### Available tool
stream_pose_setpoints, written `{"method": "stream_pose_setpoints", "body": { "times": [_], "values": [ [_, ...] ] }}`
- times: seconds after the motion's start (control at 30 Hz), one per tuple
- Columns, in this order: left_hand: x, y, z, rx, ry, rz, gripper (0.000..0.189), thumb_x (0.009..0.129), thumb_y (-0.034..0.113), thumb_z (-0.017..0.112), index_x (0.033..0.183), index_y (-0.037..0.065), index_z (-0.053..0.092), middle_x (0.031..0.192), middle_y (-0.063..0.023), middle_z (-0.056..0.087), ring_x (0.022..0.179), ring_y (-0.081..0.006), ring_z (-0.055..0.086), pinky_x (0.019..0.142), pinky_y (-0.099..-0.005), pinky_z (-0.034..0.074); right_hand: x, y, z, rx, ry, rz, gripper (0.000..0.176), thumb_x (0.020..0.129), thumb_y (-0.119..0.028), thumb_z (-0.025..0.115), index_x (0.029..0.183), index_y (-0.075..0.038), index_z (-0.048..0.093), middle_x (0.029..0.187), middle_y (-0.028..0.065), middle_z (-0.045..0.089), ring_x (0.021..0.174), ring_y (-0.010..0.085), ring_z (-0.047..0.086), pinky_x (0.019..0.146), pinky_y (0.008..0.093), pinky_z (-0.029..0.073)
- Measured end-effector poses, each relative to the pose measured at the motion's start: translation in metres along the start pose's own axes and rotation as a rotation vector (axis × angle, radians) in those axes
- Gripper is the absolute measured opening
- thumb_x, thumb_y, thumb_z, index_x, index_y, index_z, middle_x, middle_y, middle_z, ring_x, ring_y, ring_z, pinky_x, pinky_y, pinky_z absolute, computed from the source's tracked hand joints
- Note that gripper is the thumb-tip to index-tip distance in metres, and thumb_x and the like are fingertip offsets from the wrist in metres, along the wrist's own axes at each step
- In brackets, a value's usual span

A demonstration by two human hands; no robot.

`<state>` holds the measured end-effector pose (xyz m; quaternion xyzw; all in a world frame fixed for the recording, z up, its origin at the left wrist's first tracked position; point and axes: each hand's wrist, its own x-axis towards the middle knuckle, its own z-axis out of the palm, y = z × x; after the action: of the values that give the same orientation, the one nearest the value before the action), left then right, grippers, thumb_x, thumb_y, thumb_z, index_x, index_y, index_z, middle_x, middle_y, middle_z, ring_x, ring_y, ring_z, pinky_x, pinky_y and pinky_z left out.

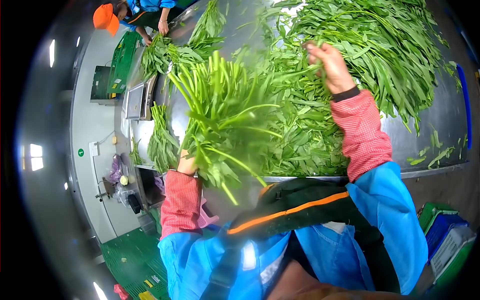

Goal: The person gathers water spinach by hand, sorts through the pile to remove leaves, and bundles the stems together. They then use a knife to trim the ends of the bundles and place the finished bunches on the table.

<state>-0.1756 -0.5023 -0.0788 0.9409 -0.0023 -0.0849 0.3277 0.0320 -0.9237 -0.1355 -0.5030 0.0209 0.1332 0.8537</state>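
Note:
My left hand (188,163) is closed around a big bunch of water spinach (220,95), mostly covered by its leaves. The cut stems point up and away from me, while a few loose stalks stick out to the right and down. Over the table, my right hand (331,66) is closed with its fingertips pinched together on a leafy stalk that hangs to the left. A small dark spot shows at those fingertips, too blurred to name. Loose water spinach (305,135) lies below that hand, and a larger heap (380,55) is just beyond it.
Across the metal table (410,145), a co-worker in an orange cap (106,19) handles another bunch (156,55). At the left edge stand a scale (136,101) and a tied bunch (161,140). Green crates (132,262) lie lower left; stacked crates (447,240) stand lower right.

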Motion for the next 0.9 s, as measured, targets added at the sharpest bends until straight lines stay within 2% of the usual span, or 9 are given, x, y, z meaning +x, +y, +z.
{"method": "stream_pose_setpoints", "body": {
  "times": [0.2,0.3,0.33,0.4,0.57,0.67,0.73,0.83,0.9],
  "values": [
    [-0.002,-0.002,-0.003,-0.088,-0.043,-0.052,0.028,0.084,-0.003,0.056,0.112,-0.003,0.061,0.105,-0.0117,0.066,0.097,-0.0224,0.062,0.087,-0.0322,0.049,-0.025,0.022,0.056,-0.372,-0.354,0.089,0.062,0.088,-0.026,0.066,0.137,-0.002,0.037,0.102,0.0092,0.062,0.085,0.0161,0.061,0.076,0.0293,0.053],
    [-0.006,-0.001,0.002,-0.135,-0.064,-0.095,0.028,0.084,-0.002,0.057,0.112,-0.003,0.061,0.105,-0.0116,0.066,0.098,-0.0224,0.062,0.088,-0.0322,0.049,-0.041,0.036,0.094,-0.599,-0.549,-0.159,0.057,0.084,-0.027,0.069,0.128,0.002,0.047,0.104,0.0132,0.064,0.089,0.0188,0.063,0.08,0.0344,0.052],
    [-0.01,-0.002,0.003,-0.156,-0.076,-0.113,0.028,0.084,-0.002,0.057,0.112,-0.003,0.062,0.105,-0.0116,0.067,0.098,-0.0224,0.062,0.088,-0.0322,0.049,-0.045,0.023,0.096,-0.542,-0.669,0.011,0.057,0.084,-0.035,0.069,0.125,0.001,0.051,0.107,0.015,0.064,0.091,0.0204,0.064,0.082,0.0391,0.051],
    [-0.02,-0.006,0.005,-0.196,-0.1,-0.164,0.028,0.084,-0.002,0.058,0.112,-0.002,0.062,0.106,-0.0115,0.067,0.098,-0.0225,0.062,0.088,-0.0322,0.049,-0.033,0.018,0.085,-0.345,-0.343,0.073,0.029,0.086,-0.024,0.067,0.107,-0.005,0.063,0.082,-0.0003,0.061,0.057,0.0075,0.051,0.051,0.0219,0.042],
    [-0.054,-0.01,0.006,-0.351,-0.19,-0.356,0.028,0.084,-0.001,0.059,0.112,-0.002,0.063,0.106,-0.0114,0.067,0.099,-0.0225,0.063,0.089,-0.0321,0.049,-0.019,0.001,0.038,0.161,0.111,0.098,0.02,0.094,-0.026,0.057,0.104,-0.009,0.058,0.071,-0.0032,0.052,0.059,0.0061,0.051,0.046,0.0188,0.042],
    [-0.067,-0.05,0.006,-0.945,-0.213,-0.514,0.029,0.084,0.005,0.062,0.112,-0.002,0.064,0.107,-0.0124,0.068,0.105,-0.0226,0.062,0.093,-0.0328,0.049,-0.003,0.03,-0.002,0.466,-0.138,0.077,0.017,0.096,-0.023,0.055,0.095,-0.007,0.056,0.069,0.0005,0.055,0.048,0.0085,0.046,0.042,0.0216,0.041],
    [-0.069,-0.059,0.003,-0.932,-0.202,-0.657,0.037,0.084,0.006,0.057,0.12,-0.002,0.058,0.111,-0.0131,0.065,0.099,-0.0261,0.064,0.091,-0.0403,0.051,-0.003,0.031,-0.01,0.553,-0.011,0.066,0.017,0.097,-0.022,0.053,0.098,-0.006,0.057,0.07,0.0013,0.054,0.048,0.0089,0.046,0.042,0.0219,0.039],
    [-0.069,-0.04,-0.006,-1.228,-0.291,-0.668,0.046,0.08,0.013,0.061,0.123,-0.002,0.055,0.115,-0.0145,0.063,0.101,-0.0265,0.063,0.092,-0.04,0.05,-0.008,0.019,0.0,-0.063,0.147,0.024,0.026,0.096,-0.025,0.053,0.112,-0.004,0.055,0.079,0.0009,0.06,0.059,0.0092,0.052,0.052,0.022,0.043],
    [-0.067,-0.055,-0.001,-1.329,-0.376,-0.564,0.049,0.079,0.016,0.061,0.124,-0.004,0.054,0.114,-0.0163,0.062,0.101,-0.028,0.063,0.09,-0.0407,0.05,-0.022,0.018,0.027,-0.677,-0.126,-0.029,0.044,0.092,-0.032,0.06,0.122,0.0,0.05,0.11,0.0113,0.062,0.094,0.0163,0.062,0.079,0.0307,0.053]
  ]
}}
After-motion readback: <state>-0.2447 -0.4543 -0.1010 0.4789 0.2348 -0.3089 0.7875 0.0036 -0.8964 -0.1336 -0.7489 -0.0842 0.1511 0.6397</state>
